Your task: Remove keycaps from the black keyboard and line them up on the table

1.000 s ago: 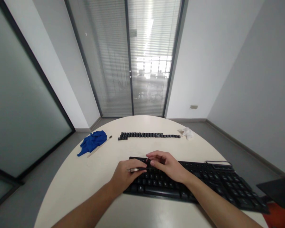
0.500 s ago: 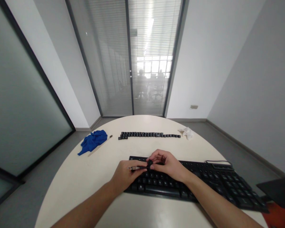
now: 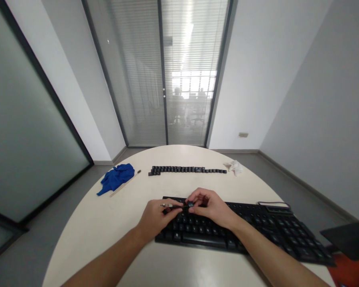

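A black keyboard lies at the table's front, running out to the right. Above its left part, my right hand pinches a black keycap between thumb and fingers. My left hand is closed on a thin pen-like tool with a silvery rear end. The tool's dark tip points right, up against the keycap or very near it; whether they touch I cannot tell. Beyond the hands, loose black keycaps stand in a long row, with a short second row at its left end.
On the left lie a crumpled blue cloth and a thin wooden-handled brush. A crumpled white tissue sits at the right end of the keycap row. The round white table curves away on both sides. A dark chair part stands at the right.
The keycap has turned in my right fingers and shows a lighter face. My left hand has shifted slightly, and the tool lies at a different angle.
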`<state>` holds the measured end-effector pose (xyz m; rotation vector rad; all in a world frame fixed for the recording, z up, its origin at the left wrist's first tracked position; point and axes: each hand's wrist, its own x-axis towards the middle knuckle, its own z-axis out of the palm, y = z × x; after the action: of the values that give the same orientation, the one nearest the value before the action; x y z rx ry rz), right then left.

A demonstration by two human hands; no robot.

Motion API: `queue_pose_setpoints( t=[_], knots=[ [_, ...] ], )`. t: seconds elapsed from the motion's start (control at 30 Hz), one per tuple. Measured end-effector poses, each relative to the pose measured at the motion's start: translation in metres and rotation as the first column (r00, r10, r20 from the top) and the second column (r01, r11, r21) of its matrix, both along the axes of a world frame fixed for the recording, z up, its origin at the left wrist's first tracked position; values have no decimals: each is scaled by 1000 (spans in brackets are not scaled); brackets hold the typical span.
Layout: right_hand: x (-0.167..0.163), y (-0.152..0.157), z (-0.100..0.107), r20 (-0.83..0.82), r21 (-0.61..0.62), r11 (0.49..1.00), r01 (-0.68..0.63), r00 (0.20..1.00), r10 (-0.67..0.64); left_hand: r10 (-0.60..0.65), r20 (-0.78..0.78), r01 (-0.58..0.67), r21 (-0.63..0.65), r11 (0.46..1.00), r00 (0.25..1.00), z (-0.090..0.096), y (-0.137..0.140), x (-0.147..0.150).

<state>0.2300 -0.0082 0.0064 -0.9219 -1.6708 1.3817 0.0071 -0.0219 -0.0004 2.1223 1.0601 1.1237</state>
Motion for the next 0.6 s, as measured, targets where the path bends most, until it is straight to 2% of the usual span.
queue_pose_setpoints(
  t=[0.3,0.47,0.6],
  knots=[
    [1,0,2,95,56,998,15,995,-20,-6,-18,7,19,1000,1000,1,0,-1],
    [0,1,0,208,176,979,99,969,-135,15,-48,-14,29,999,999,2,0,-2],
    [0,2,-5,261,212,971,114,951,-169,12,-43,-12,9,1000,999,1,1,-3]
  ],
)
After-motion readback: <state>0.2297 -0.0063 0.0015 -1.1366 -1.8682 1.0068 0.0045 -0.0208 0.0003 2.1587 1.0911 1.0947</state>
